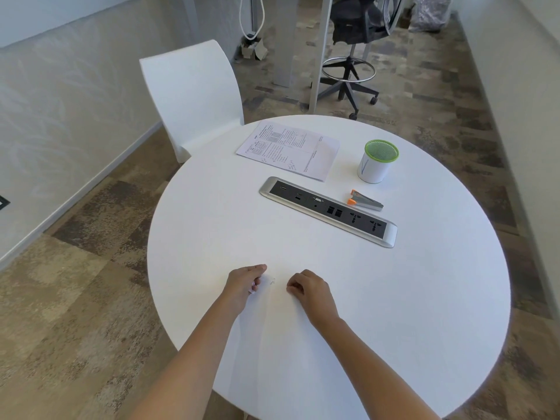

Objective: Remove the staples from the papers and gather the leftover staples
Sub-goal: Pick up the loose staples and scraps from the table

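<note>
A blank white sheet of paper (272, 328) lies on the near part of the round white table (424, 298). My left hand (247, 281) pinches the sheet's far left corner, fingers curled on it. My right hand (306, 287) rests on the sheet's far right part with fingers curled in. A small bent staple (272, 281) lies on the paper between the two hands. A printed paper (289, 150) lies flat at the far side. An orange and silver staple remover (365, 201) lies right of centre, beyond the power strip.
A recessed power strip (328, 212) runs across the table's middle. A white cup with a green mesh lid (377, 162) stands at the far right. A white chair (194, 95) is pushed in at the far left, and a black office stool (354, 56) stands farther back.
</note>
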Demonstrator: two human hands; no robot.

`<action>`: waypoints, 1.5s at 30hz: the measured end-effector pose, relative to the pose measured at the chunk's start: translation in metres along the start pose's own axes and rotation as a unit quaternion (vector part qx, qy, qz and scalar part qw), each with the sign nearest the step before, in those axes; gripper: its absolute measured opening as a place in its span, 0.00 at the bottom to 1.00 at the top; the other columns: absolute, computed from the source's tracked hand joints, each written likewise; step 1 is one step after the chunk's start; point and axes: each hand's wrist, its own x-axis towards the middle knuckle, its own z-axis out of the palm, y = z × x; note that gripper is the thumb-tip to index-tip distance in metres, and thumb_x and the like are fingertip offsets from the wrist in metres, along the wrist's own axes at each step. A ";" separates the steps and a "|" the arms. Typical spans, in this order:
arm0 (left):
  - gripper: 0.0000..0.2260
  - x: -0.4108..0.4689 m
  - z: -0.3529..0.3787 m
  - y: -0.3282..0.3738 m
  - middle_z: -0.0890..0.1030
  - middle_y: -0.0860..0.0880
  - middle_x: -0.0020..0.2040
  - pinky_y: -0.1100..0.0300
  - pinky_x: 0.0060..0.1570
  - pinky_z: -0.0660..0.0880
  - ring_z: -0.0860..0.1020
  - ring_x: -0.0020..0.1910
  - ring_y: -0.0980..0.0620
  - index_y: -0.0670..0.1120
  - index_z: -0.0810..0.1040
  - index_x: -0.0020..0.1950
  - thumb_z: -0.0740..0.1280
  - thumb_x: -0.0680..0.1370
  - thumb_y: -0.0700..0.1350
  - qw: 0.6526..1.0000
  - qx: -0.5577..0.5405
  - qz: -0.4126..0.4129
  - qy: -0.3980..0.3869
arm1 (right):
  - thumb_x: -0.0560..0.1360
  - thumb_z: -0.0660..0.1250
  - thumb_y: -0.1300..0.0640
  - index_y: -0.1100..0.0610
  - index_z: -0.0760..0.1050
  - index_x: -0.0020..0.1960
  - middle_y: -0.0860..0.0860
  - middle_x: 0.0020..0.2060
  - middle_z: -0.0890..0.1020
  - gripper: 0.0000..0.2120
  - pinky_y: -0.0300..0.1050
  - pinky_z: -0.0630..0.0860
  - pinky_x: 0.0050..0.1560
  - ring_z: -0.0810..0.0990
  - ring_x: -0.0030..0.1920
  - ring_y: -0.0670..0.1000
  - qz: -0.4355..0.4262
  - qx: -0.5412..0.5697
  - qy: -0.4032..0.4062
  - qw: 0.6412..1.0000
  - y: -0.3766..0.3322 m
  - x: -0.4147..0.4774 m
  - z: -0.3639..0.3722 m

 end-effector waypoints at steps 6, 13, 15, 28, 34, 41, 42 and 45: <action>0.08 -0.001 -0.003 0.000 0.71 0.47 0.28 0.63 0.29 0.61 0.66 0.25 0.53 0.42 0.77 0.36 0.70 0.74 0.39 0.999 -0.042 -0.009 0.011 | 0.77 0.60 0.65 0.60 0.78 0.57 0.53 0.53 0.80 0.12 0.42 0.74 0.50 0.79 0.52 0.54 0.032 0.017 0.068 0.997 -0.015 0.004 0.014; 0.10 -0.002 -0.007 0.002 0.71 0.48 0.26 0.65 0.26 0.62 0.65 0.25 0.52 0.41 0.74 0.34 0.70 0.74 0.40 0.992 -0.110 -0.051 0.019 | 0.72 0.63 0.71 0.62 0.74 0.59 0.56 0.52 0.77 0.17 0.49 0.76 0.37 0.76 0.52 0.57 -0.044 -0.102 0.014 0.994 -0.021 0.001 0.034; 0.10 -0.002 -0.008 0.002 0.71 0.47 0.28 0.65 0.25 0.63 0.66 0.23 0.53 0.41 0.74 0.34 0.70 0.74 0.40 0.992 -0.112 -0.052 0.019 | 0.74 0.62 0.69 0.61 0.74 0.59 0.55 0.52 0.77 0.15 0.47 0.74 0.40 0.75 0.53 0.56 -0.072 -0.100 -0.005 0.992 -0.023 0.003 0.036; 0.11 -0.002 -0.009 0.005 0.71 0.47 0.30 0.67 0.22 0.64 0.65 0.26 0.52 0.42 0.73 0.33 0.70 0.75 0.40 0.994 -0.096 -0.055 0.010 | 0.72 0.62 0.67 0.60 0.77 0.44 0.55 0.38 0.78 0.07 0.48 0.72 0.37 0.76 0.39 0.55 0.005 -0.018 0.013 1.000 -0.037 0.018 0.035; 0.11 -0.002 -0.007 0.007 0.70 0.47 0.30 0.68 0.20 0.65 0.65 0.27 0.52 0.41 0.73 0.33 0.69 0.75 0.40 0.994 -0.089 -0.057 0.005 | 0.70 0.60 0.70 0.61 0.76 0.46 0.57 0.40 0.79 0.09 0.44 0.64 0.34 0.72 0.36 0.55 -0.006 -0.071 -0.006 0.997 -0.037 0.021 0.034; 0.09 -0.002 0.000 0.007 0.73 0.46 0.32 0.67 0.20 0.66 0.69 0.22 0.54 0.41 0.75 0.36 0.69 0.75 0.40 0.993 -0.096 -0.071 -0.004 | 0.69 0.61 0.68 0.60 0.77 0.47 0.55 0.42 0.81 0.10 0.42 0.67 0.35 0.76 0.37 0.55 0.036 -0.050 0.007 0.998 -0.030 0.023 0.026; 0.08 -0.004 0.002 0.007 0.75 0.45 0.33 0.67 0.20 0.68 0.72 0.20 0.55 0.40 0.75 0.37 0.68 0.76 0.40 0.991 -0.108 -0.076 -0.009 | 0.68 0.62 0.68 0.59 0.78 0.46 0.53 0.41 0.82 0.10 0.38 0.67 0.34 0.77 0.37 0.53 0.072 -0.005 0.016 0.997 -0.029 0.023 0.023; 0.10 -0.006 0.008 0.006 0.80 0.44 0.30 0.66 0.23 0.76 0.78 0.21 0.55 0.37 0.76 0.41 0.62 0.80 0.39 0.980 -0.177 -0.093 -0.027 | 0.68 0.66 0.66 0.56 0.80 0.44 0.47 0.36 0.81 0.09 0.28 0.70 0.31 0.78 0.37 0.46 0.212 0.256 0.016 0.943 -0.030 0.026 0.006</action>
